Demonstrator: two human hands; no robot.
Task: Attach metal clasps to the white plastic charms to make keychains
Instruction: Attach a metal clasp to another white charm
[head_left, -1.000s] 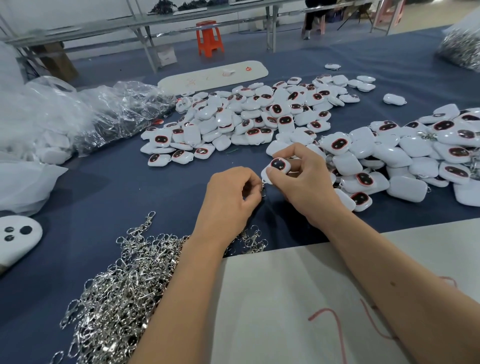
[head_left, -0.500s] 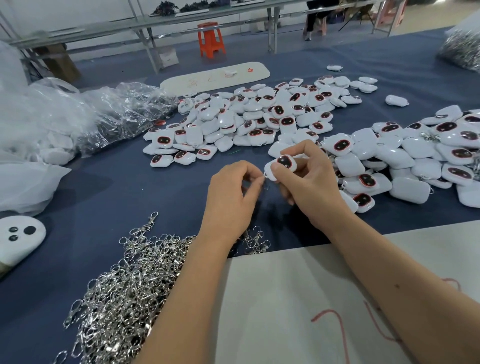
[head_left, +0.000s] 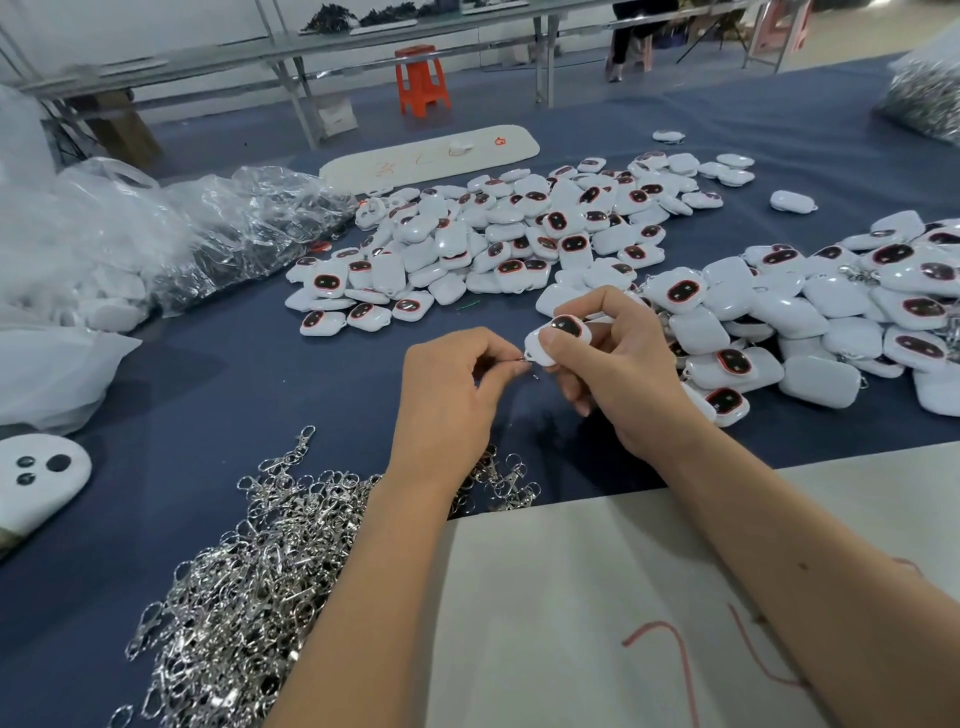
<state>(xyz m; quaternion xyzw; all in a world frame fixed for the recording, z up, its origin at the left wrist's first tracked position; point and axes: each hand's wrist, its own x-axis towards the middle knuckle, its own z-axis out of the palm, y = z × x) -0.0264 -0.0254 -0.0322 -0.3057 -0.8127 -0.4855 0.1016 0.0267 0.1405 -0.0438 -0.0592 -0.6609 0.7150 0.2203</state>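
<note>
Across the blue cloth-covered surface (head_left: 218, 374) lie the largest things first: a white sheet (head_left: 597, 597) with red marks at the near edge under both forearms, and crumpled clear plastic bags (head_left: 171, 228) at the far left. Beyond the hands spreads a wide heap of white charms (head_left: 498, 234), and a second heap (head_left: 810, 312) sits to the right, some of these with metal rings showing at their corners. Each charm is a glossy, rounded white plastic block; those lying face up show a dark oval window ringed in red. Near the left forearm, a tangled pile of silver metal clasps (head_left: 249, 582) glints, made of swivel hooks and small rings, with a few strays reaching past the wrist.

Over the middle of the surface, just above the cloth, the right hand (head_left: 618, 369) holds one charm (head_left: 558, 340) face up, its grip closed on it with the thumb pressed on the white body below the dark window and the fingers curled behind. The left hand (head_left: 447, 395) meets it from the left, its grip closed in a pinch of thumb and forefinger on a small metal clasp (head_left: 522, 358), only a thin silver bit of which shows at the charm's lower left corner. Whether the clasp is already through the charm's loop cannot be told.
</note>
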